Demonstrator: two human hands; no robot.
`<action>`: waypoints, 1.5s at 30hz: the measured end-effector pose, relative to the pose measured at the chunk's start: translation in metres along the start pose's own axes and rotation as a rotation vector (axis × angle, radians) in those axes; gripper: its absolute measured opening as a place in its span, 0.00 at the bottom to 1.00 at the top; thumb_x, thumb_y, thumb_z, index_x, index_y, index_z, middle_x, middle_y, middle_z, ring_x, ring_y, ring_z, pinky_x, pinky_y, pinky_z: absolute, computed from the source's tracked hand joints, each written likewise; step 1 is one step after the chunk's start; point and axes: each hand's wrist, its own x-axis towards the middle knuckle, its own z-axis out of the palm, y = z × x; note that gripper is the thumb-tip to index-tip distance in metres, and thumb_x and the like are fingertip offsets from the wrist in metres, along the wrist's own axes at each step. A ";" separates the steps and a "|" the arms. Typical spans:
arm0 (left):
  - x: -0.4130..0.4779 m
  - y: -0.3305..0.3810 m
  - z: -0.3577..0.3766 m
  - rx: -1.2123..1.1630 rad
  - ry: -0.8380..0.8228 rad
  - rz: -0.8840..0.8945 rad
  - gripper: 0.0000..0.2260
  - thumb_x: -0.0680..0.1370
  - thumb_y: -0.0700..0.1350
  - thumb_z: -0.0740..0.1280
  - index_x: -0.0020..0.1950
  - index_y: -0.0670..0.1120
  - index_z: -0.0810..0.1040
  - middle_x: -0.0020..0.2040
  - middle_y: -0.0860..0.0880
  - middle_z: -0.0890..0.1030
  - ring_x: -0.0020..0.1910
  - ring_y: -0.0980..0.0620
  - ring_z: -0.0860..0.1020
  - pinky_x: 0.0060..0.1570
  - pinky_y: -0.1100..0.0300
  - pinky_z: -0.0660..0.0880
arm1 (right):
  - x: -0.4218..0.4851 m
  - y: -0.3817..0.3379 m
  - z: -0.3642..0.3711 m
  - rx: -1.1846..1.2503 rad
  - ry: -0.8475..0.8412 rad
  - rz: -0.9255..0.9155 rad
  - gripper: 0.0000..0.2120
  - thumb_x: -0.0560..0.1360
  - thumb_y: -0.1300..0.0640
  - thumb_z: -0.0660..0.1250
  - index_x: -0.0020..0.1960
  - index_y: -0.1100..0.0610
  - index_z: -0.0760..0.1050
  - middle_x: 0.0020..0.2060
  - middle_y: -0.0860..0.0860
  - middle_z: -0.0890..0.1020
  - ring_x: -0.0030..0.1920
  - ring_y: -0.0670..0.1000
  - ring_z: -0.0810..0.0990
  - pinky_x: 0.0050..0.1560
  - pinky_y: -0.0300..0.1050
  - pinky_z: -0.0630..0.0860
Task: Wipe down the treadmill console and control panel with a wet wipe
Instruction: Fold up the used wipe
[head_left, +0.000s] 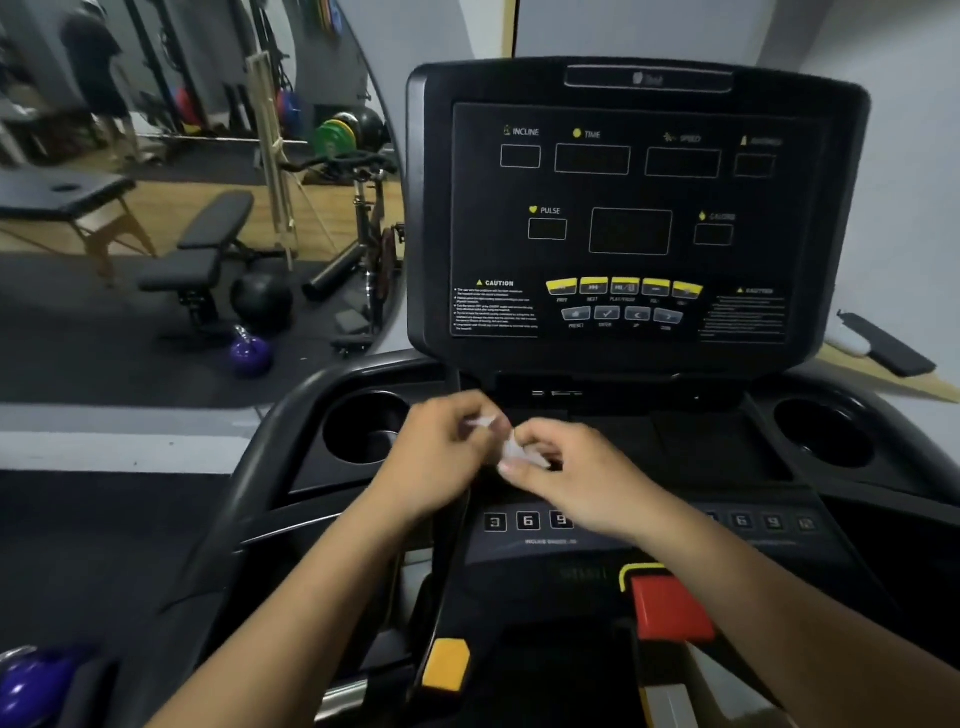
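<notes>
The black treadmill console (636, 208) stands upright ahead, its display windows dark and a row of yellow buttons (623, 287) low on its face. Below it lies the control panel (649, 525) with numbered keys and a red stop button (670, 608). Above that panel, my left hand (441, 457) and my right hand (566, 478) meet, both pinching a small crumpled white wet wipe (511, 441) between curled fingers. The wipe is blurred and mostly hidden by my fingers. Neither hand touches the console.
Cup holders sit at the left (363, 426) and right (823, 431) of the panel. A curved handrail (249, 493) runs down the left side. A mirror on the left reflects a bench (202, 249), a purple kettlebell (250, 353) and a person (96, 67).
</notes>
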 end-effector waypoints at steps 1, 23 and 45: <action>0.004 0.007 0.001 -0.134 0.021 -0.052 0.07 0.75 0.42 0.67 0.38 0.51 0.81 0.34 0.55 0.82 0.35 0.58 0.77 0.41 0.59 0.74 | -0.002 0.001 -0.005 0.095 0.057 -0.005 0.05 0.74 0.51 0.71 0.48 0.51 0.79 0.41 0.50 0.85 0.42 0.50 0.82 0.48 0.50 0.76; -0.005 0.163 0.203 -1.028 -0.406 -0.342 0.08 0.84 0.41 0.59 0.48 0.43 0.76 0.41 0.44 0.85 0.43 0.47 0.84 0.40 0.55 0.81 | -0.231 0.045 -0.108 0.871 1.103 0.283 0.16 0.81 0.61 0.61 0.40 0.51 0.84 0.43 0.55 0.85 0.47 0.54 0.84 0.49 0.52 0.81; -0.352 0.363 0.405 -0.519 -0.844 0.378 0.11 0.84 0.44 0.59 0.42 0.51 0.72 0.36 0.54 0.73 0.36 0.56 0.72 0.39 0.61 0.70 | -0.689 0.033 -0.074 1.136 1.648 -0.019 0.12 0.72 0.70 0.63 0.51 0.59 0.77 0.43 0.55 0.84 0.46 0.55 0.83 0.48 0.47 0.82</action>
